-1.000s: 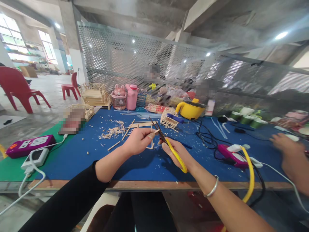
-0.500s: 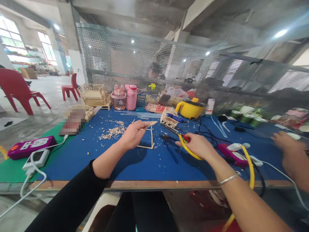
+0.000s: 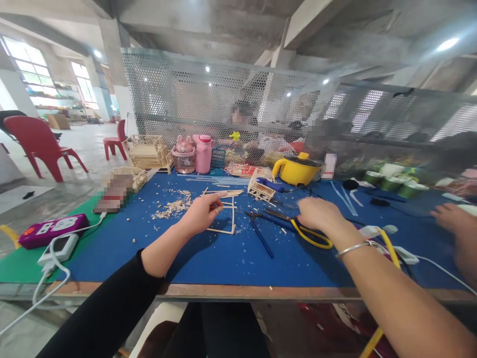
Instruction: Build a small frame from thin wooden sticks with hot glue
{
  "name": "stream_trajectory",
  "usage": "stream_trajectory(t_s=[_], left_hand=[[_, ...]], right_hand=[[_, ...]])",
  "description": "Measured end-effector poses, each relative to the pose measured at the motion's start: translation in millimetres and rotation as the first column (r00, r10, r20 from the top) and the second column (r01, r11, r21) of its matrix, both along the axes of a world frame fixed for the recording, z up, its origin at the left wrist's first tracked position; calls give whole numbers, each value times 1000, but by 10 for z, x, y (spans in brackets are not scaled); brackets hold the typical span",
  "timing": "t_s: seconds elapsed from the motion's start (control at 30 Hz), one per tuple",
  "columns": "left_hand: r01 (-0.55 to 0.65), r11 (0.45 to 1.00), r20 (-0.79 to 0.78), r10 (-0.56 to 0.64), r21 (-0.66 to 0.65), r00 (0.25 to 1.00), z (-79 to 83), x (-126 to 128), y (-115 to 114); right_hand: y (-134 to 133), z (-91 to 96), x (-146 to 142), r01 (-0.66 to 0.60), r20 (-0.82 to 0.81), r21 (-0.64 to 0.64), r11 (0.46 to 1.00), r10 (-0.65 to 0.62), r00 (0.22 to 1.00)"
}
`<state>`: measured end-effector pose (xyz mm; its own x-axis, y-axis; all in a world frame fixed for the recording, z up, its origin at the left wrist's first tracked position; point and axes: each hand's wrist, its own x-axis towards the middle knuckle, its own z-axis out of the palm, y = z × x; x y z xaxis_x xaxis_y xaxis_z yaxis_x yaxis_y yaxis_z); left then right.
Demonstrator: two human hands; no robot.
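My left hand (image 3: 201, 214) is over the blue mat with thumb and fingers pressed together; what is in them, if anything, is too small to make out. By its fingertips lies a small frame of thin wooden sticks (image 3: 233, 219), with several loose wooden sticks (image 3: 233, 193) just behind. My right hand (image 3: 322, 215) is above and behind the yellow-handled scissors (image 3: 316, 243), which rest on the mat. Its fingers curl downward, hidden behind the back of the hand. Between my hands lie blue-handled pliers (image 3: 263, 238).
Wood scraps (image 3: 173, 205) are scattered at left. A glue gun (image 3: 269, 184) rests on a small wooden stick model (image 3: 261, 191), with a yellow pot (image 3: 298, 169) behind. Pink bottles (image 3: 203, 155) stand along the mesh panel (image 3: 186, 94). Another person's hand (image 3: 449, 216) is at far right.
My right hand has let go of the scissors and moved up and right; they now lie on the mat. My left hand has drawn down slightly from the loose sticks, which rest behind it.
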<state>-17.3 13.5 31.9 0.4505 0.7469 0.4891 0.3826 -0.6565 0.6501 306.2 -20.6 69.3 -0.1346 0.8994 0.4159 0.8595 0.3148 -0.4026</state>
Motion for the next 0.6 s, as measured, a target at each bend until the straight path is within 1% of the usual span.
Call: stream_trajectory(t_s=[0.03,0.07,0.1,0.13,0.17,0.23,0.3,0.43,0.5,0.57,0.6], left_hand=[[6,1000,7,-6,-16,1000,0,-1,6],[11,999,17,-11,-30,1000,1,-2,11],[15,999,31,-14,-44,999,0,-2,16],[17,998,51,-14,-58,999,-1,-3,21],[18,997,75,-13,-73,997,-6,-5,27],[21,994,124,-7,-110,992,-22,-12,43],[36,988,156,-12,-149,988,-44,-21,61],[121,972,172,-87,-200,981,-50,-65,103],[93,973,211,-48,-209,976,-11,-129,130],[24,970,244,37,-243,969,45,-230,159],[7,961,233,61,-277,971,70,-289,172]], right_hand=[[-6,69,-218,44,89,21,999,-46,995],[-17,126,-449,-1,142,29,1000,-3,990],[-28,166,-679,-120,162,5,993,118,980],[-35,187,-890,-226,171,-38,973,229,958],[-35,188,-1072,-275,179,-68,959,283,942],[-13,145,-1320,-270,212,-79,960,281,936],[19,68,-1422,-236,223,-62,970,244,944],[4,-83,-1439,-140,199,-44,989,146,969],[-45,-139,-1456,-103,192,-77,992,117,974],[-89,-185,-1487,-127,199,-103,987,145,969],[-102,-203,-1503,-148,206,-103,984,167,964]])
